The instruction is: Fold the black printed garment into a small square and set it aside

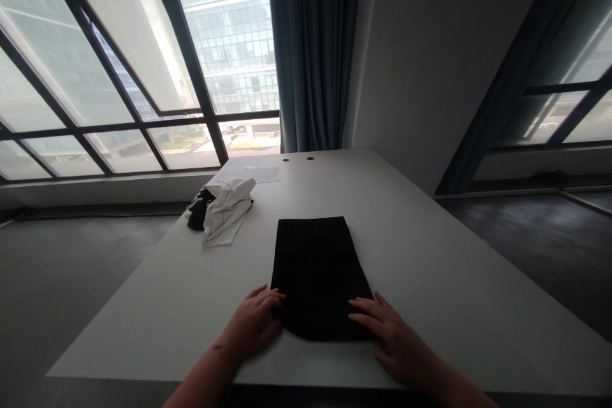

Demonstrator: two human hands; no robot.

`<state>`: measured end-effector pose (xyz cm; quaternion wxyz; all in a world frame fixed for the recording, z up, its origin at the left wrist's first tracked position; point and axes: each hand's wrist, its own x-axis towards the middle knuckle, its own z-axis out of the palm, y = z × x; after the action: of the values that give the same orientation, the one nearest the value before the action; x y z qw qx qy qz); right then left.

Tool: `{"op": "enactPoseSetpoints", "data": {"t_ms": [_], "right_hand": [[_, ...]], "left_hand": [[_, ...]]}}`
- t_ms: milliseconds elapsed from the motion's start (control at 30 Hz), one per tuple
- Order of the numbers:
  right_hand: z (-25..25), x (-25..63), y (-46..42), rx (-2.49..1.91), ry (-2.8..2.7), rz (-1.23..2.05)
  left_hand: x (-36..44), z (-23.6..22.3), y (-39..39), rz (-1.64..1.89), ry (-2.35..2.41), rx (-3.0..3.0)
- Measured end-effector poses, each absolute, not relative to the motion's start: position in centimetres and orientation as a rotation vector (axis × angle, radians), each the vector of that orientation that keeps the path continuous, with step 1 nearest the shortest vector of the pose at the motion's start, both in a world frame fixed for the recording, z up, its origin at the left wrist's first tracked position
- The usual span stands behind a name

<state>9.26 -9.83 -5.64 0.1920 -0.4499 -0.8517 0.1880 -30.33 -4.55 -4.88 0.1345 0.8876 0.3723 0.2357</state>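
A black folded cloth (315, 268), perhaps a garment, lies flat on the white table (411, 255) in front of me. Its far edge is straight and its near left corner is rounded. My left hand (253, 322) rests at the cloth's left edge, fingertips touching it and fingers slightly bent but not gripping. On the opposite side, my right hand (392, 338) has its fingers spread over the lower right edge, with the thumb tucked low. Neither palm is visible.
A crumpled white cloth (229, 204) lies at the table's left edge, with a black item (198, 210) partly under it. Behind are paper sheets (261, 173) and two round holes in the tabletop. Windows, a blue curtain (315, 51) and a wall stand beyond.
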Motion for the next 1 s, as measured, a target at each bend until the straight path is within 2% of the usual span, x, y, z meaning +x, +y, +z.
{"op": "enactPoseSetpoints", "data": {"t_ms": [133,500,833,1000], "right_hand": [[-5.0,10.4,-9.7,-1.215,-2.43,0.643],[-4.1,10.1,-9.5,-1.266,-2.457,0.6],[-4.9,10.2,-9.3,-1.221,-2.402,0.567],[-6.2,10.3,-8.2,-1.378,-2.312,0.575]], "left_hand": [[-30.0,-4.4,-4.9,0.584,1.003,2.656],[-30.1,-4.5,-4.4,0.621,1.074,2.524],[-30.6,-4.5,-3.9,0.793,1.085,2.298],[-30.6,-4.7,-3.5,0.813,1.166,2.144]]}}
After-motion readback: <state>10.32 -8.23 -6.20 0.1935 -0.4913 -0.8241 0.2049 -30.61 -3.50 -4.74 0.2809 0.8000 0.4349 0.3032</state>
